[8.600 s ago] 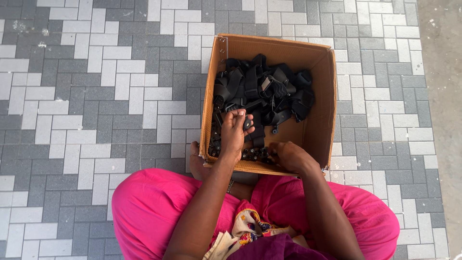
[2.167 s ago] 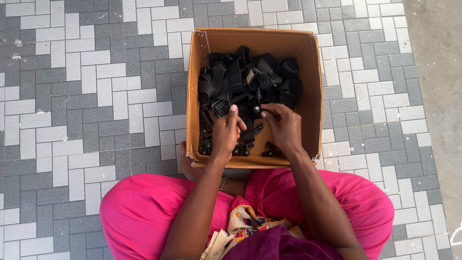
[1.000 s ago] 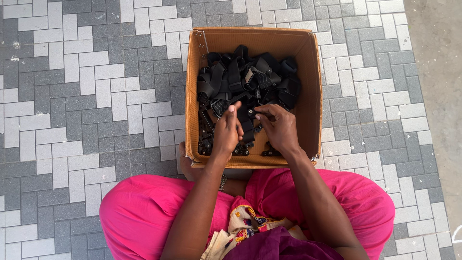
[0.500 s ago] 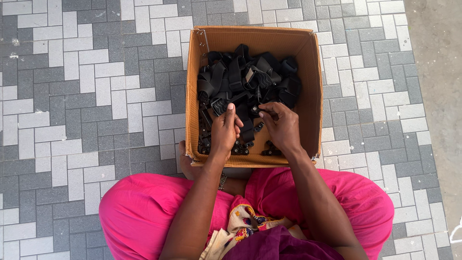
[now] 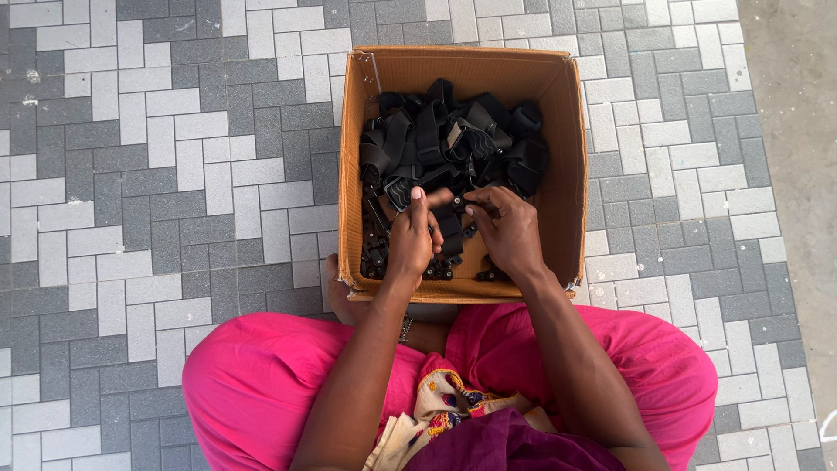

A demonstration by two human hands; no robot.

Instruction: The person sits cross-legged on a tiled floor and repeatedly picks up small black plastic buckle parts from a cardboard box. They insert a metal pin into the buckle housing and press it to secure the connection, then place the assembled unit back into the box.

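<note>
An open cardboard box point(image 5: 350, 183) sits on the paved floor in front of my crossed legs. It holds a pile of black straps with plastic buckles point(image 5: 453, 139). My left hand point(image 5: 410, 240) and my right hand point(image 5: 507, 228) are both inside the box near its front. Between them they grip one black strap piece point(image 5: 449, 218), fingers pinched on its ends. More small black buckle parts point(image 5: 377, 249) lie along the box's left and front inner walls.
Grey and white interlocking paving point(image 5: 174, 174) surrounds the box. A bare concrete strip point(image 5: 798, 131) runs down the right side. My knees in pink cloth point(image 5: 261, 384) lie just below the box, with a patterned cloth point(image 5: 445, 410) in my lap.
Both hands have stayed in the front of the box, shifting slightly as the fingers work on the black strap. The box has not moved.
</note>
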